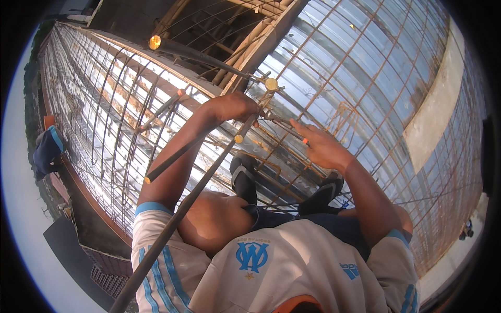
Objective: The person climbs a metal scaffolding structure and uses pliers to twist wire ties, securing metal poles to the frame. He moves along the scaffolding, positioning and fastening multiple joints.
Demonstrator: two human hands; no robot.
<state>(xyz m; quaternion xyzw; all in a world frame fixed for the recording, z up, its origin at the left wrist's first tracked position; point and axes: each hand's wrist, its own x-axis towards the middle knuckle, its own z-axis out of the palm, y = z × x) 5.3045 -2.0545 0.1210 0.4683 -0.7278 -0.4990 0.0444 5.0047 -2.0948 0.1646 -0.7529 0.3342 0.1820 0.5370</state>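
At the middle of the view, several upright steel rebars meet, one with a yellow tip [271, 83]. My left hand [235, 108] is closed around the joint there, its fingertips partly hidden behind the bars. From the right, my right hand [324, 147] grips a slim metal tool [281, 121] with a bit of orange at the handle; the tool's far end touches the joint beside my left fingers. A long dark rebar [188, 203] slants from the joint down past my left arm. Another yellow-tipped rebar end [238, 139] stands just below the joint.
A rusty rebar grid [334, 75] lies over shiny corrugated metal sheets [308, 49]. A timber-edged opening [266, 44] is at the top. My boots [321, 195] stand on the grid. A pale board [436, 112] lies at right; another person [48, 148] bends at far left.
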